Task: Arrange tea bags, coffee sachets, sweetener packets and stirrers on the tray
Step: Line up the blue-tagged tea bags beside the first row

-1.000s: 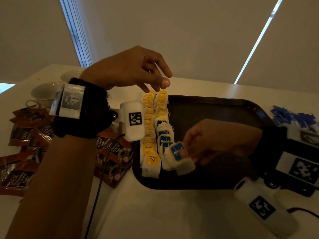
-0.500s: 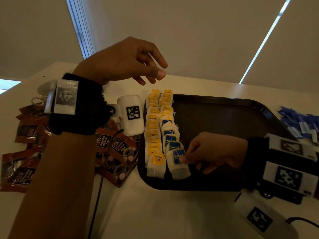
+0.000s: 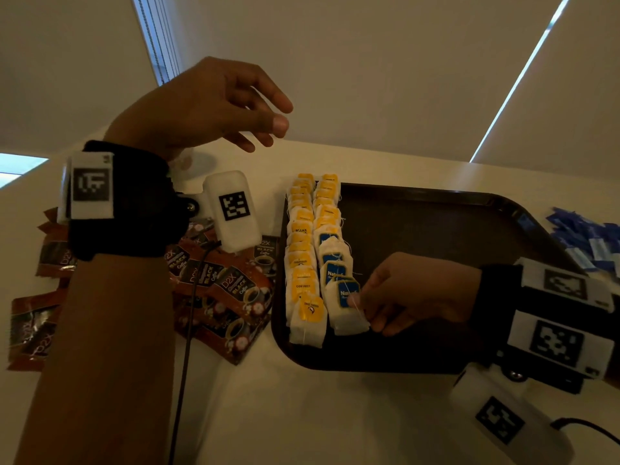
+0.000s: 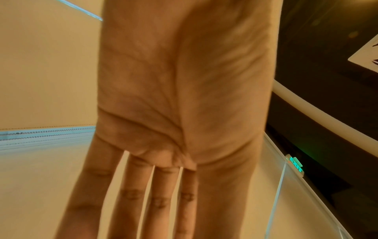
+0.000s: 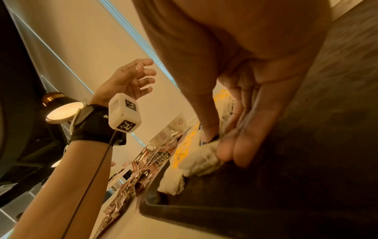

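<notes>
A dark tray (image 3: 436, 229) holds two rows of tea bags along its left side: a yellow-tagged row (image 3: 300, 250) and a second row that turns blue-tagged toward me. My right hand (image 3: 364, 305) pinches the nearest blue-tagged tea bag (image 3: 345, 310) at the front of that row, low on the tray; in the right wrist view the thumb and fingers close on the tea bag (image 5: 204, 157). My left hand (image 3: 261, 129) hovers high above the far end of the rows, fingers loosely spread and holding nothing; its palm (image 4: 184, 97) fills the left wrist view.
Brown coffee sachets (image 3: 221, 283) lie heaped on the white table left of the tray. Blue sweetener packets (image 3: 590, 239) are piled to its right. White cups (image 5: 175, 122) stand behind the sachets. The tray's middle and right side are bare.
My right hand has lowered the blue-tagged tea bag onto the front of the second row. My left hand rose from the far tea bags and its fingers spread.
</notes>
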`<act>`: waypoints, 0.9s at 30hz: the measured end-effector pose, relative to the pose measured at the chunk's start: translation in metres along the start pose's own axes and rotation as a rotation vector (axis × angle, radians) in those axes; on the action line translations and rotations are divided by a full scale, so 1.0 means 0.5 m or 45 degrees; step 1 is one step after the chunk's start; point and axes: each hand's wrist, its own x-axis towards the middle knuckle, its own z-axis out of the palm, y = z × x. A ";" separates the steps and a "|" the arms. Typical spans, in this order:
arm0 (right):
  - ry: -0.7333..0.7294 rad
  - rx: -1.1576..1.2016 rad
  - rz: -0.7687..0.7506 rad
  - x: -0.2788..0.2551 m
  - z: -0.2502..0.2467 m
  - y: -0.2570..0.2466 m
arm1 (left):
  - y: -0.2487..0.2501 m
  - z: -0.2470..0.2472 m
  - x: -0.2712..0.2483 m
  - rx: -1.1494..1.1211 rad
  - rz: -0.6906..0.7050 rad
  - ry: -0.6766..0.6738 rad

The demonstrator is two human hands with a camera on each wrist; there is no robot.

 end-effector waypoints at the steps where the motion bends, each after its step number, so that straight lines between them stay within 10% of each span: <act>1: -0.026 -0.019 0.006 -0.002 -0.002 -0.001 | -0.003 -0.006 -0.004 0.002 -0.007 0.020; 27: 0.064 -0.233 -0.090 0.016 0.009 -0.029 | -0.083 -0.102 -0.060 -0.027 -0.185 0.392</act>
